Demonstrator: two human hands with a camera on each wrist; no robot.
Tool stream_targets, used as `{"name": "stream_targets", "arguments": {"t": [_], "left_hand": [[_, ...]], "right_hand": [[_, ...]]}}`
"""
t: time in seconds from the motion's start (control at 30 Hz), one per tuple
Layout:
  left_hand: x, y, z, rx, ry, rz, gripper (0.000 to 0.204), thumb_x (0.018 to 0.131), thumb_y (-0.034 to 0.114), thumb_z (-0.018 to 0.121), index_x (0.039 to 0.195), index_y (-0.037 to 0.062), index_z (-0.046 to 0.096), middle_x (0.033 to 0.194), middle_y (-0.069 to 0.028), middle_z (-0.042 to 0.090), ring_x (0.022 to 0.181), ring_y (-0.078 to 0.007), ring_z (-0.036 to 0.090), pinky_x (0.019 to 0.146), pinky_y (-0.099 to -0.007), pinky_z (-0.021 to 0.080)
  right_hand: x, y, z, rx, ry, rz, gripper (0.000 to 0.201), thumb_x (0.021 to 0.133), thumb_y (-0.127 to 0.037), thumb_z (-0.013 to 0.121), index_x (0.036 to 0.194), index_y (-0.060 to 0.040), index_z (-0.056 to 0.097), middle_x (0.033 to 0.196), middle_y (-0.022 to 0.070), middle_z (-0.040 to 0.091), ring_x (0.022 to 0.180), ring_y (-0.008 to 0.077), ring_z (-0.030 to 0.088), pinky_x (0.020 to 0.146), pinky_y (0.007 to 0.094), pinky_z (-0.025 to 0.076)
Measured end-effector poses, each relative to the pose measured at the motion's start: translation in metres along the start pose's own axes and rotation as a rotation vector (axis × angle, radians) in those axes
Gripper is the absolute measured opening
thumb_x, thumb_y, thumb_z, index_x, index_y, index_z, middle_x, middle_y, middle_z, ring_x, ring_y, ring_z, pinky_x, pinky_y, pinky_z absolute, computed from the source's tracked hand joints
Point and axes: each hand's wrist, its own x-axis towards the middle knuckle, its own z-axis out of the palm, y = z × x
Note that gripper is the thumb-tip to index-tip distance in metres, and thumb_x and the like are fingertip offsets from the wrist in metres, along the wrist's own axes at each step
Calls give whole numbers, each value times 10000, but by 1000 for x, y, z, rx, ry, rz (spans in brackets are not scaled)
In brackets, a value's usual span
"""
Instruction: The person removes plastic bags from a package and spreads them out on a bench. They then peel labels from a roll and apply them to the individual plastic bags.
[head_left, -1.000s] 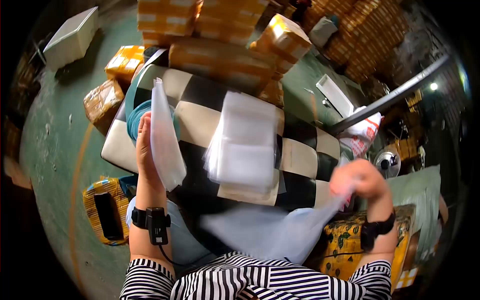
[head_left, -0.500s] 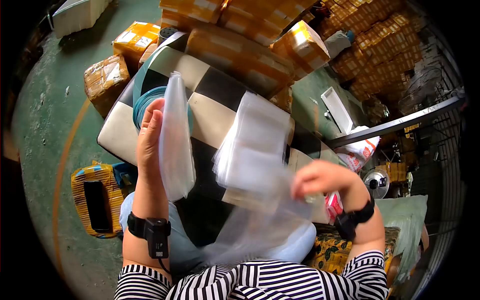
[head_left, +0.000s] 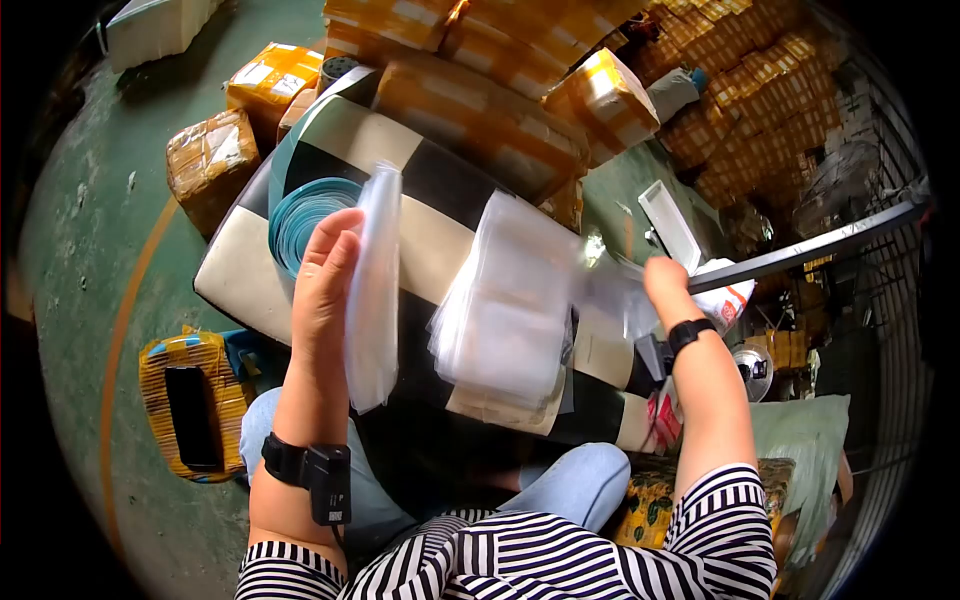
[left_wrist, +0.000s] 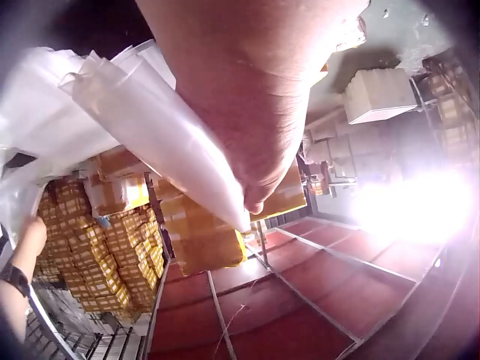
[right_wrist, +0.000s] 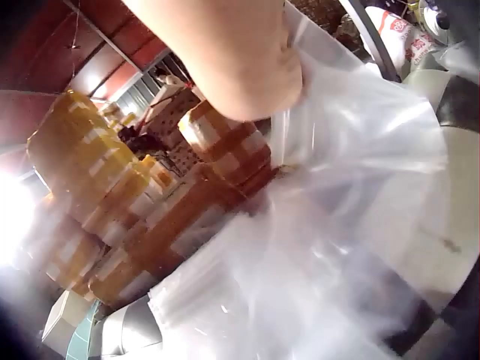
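My left hand [head_left: 325, 280] holds a folded bundle of clear plastic bags [head_left: 375, 300] upright, thumb and fingers on its left side. In the left wrist view the bundle [left_wrist: 161, 124] runs along the palm. On the black-and-white checked cushioned seat [head_left: 425, 235] lies a fanned stack of clear bags [head_left: 505, 300]. My right hand [head_left: 665, 280] is stretched out beyond that stack's right side and grips a blurred clear plastic bag [head_left: 615, 295]. Seen from the right wrist, this bag [right_wrist: 352, 127] hangs spread beside the hand; the fingertips are hidden.
Behind my left hand stands a teal strap roll [head_left: 305, 220]. Taped cartons [head_left: 480, 120] crowd the seat's far side. A metal bar [head_left: 820, 240] slants in at the right, near a red-and-white bag [head_left: 725, 300]. A phone [head_left: 190, 415] lies on a taped parcel [head_left: 155, 400] at left.
My right hand has swung from my lap side outward and up to the right, carrying the clear bag off my lap. The left hand with its bundle has shifted slightly right.
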Motion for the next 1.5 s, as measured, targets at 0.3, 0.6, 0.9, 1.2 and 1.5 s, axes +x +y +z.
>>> {"name": "stream_targets", "arguments": {"t": [0.3,0.6,0.9,1.2,1.5], "left_hand": [[-4,-2,15,42,24,-51,263,779,218,664,1002,101,585,879,-82,611,744,-147,608,633,-248,516],[-11,-32,17,684,-91,-254,277,867,289,528,802,49,651,706,18,585,571,-46,431,502,-186,320],[-13,-33,22,-100,-319,-484,773,836,652,256,1097,-19,536,1077,-158,563,909,-237,553,803,-354,421],[-9,-27,17,21,-34,-159,105,847,128,562,873,28,545,754,-6,545,646,-71,507,575,-167,401],[-6,-29,5,-56,112,-115,128,838,193,590,879,73,566,784,0,567,647,-82,518,556,-199,394]], "right_hand": [[-33,61,-78,815,562,-136,149,845,-155,501,836,-51,606,703,122,611,574,255,566,546,345,454],[-90,18,-134,2405,17,-546,137,889,-106,492,963,-71,601,793,-12,593,670,90,547,586,192,438],[-114,-49,-136,1971,-374,-391,129,891,-148,489,938,-44,550,667,-18,548,510,40,476,450,156,386],[-75,-58,-107,2013,-250,-360,190,884,-220,522,946,-42,551,744,29,583,601,98,533,540,239,447],[-30,-112,11,2498,-539,-16,148,893,-125,453,970,-16,518,929,140,598,846,236,592,749,343,506]]}}
